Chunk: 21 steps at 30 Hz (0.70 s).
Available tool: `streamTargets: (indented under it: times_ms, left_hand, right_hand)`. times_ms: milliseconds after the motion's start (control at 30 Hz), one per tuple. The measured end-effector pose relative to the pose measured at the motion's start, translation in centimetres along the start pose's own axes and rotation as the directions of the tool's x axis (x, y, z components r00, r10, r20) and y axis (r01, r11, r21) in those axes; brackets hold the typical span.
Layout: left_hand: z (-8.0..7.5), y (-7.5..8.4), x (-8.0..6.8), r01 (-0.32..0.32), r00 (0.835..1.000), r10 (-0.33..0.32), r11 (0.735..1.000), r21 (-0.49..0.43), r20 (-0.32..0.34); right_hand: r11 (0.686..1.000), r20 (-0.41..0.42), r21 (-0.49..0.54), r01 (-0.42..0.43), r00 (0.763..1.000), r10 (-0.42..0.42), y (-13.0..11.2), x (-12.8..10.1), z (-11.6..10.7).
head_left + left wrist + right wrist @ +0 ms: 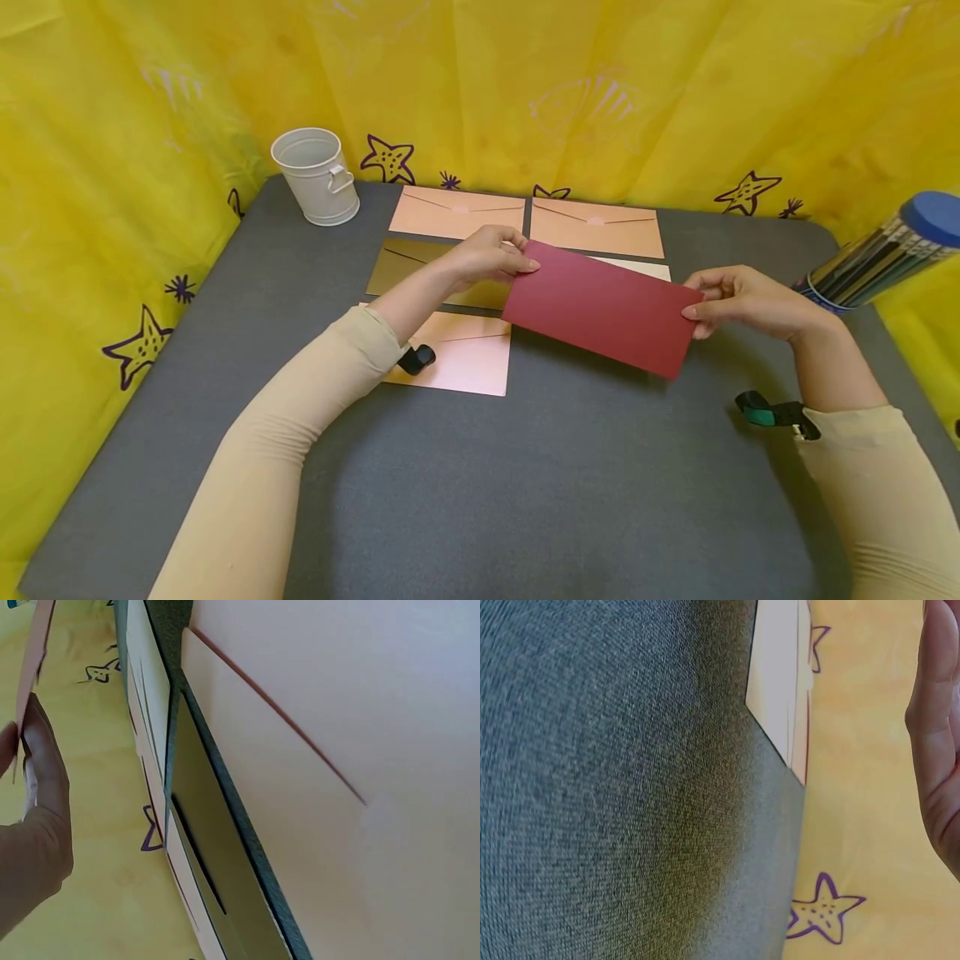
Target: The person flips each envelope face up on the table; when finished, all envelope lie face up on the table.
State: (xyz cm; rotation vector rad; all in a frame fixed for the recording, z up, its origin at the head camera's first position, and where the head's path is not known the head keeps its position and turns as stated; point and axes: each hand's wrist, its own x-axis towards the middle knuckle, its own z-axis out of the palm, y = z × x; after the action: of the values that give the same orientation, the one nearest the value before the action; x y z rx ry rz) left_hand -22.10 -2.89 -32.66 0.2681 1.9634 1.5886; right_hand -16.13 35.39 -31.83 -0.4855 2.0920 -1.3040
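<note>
Both hands hold a dark red envelope (603, 308) by its short ends, tilted above the grey table, its plain side facing up. My left hand (487, 254) pinches its upper left corner between thumb and fingers. At the right end, my right hand (738, 304) grips the edge with its thumb on top. Beneath and behind lie a white envelope (648, 268), mostly covered by the red one, and an olive-gold envelope (401, 271), partly behind the left wrist. A pale pink envelope (472, 367) lies nearest me; its flap seam crosses the left wrist view.
Two peach envelopes (457, 212) lie side by side along the table's back edge. A small white metal bucket (315, 179) stands at the back left corner. On the right, a clear blue-lidded tube of pencils (877, 258) stands behind the right hand. Yellow patterned cloth (480, 92) hangs around the table.
</note>
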Motion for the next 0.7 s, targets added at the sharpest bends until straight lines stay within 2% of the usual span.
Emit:
streamTargets:
  times_ms: [200,400,500,700]
  left_hand:
    - [-0.9,-0.7,-0.3,-0.001,0.998,0.003,1.000,-0.027,0.065]
    - [-1.4,-1.2,-0.4,-0.002,0.995,0.007,0.998,-0.057,0.099]
    - [-1.5,-1.3,-0.4,-0.021,0.996,0.026,0.998,-0.065,0.085]
    - [-1.7,-1.5,-0.3,-0.049,0.999,0.050,0.996,-0.074,0.018]
  right_hand:
    - [0.999,-0.077,0.033,-0.012,0.997,0.015,0.2,-0.4,-0.3]
    - [0.981,-0.124,0.185,0.053,0.992,-0.031,0.7,-0.4,-0.4]
    - [0.958,-0.133,0.266,0.106,0.988,-0.072,1.0,-0.4,-0.4]
    - [0.935,-0.163,0.318,0.160,0.980,-0.112,1.2,-0.5,-0.3]
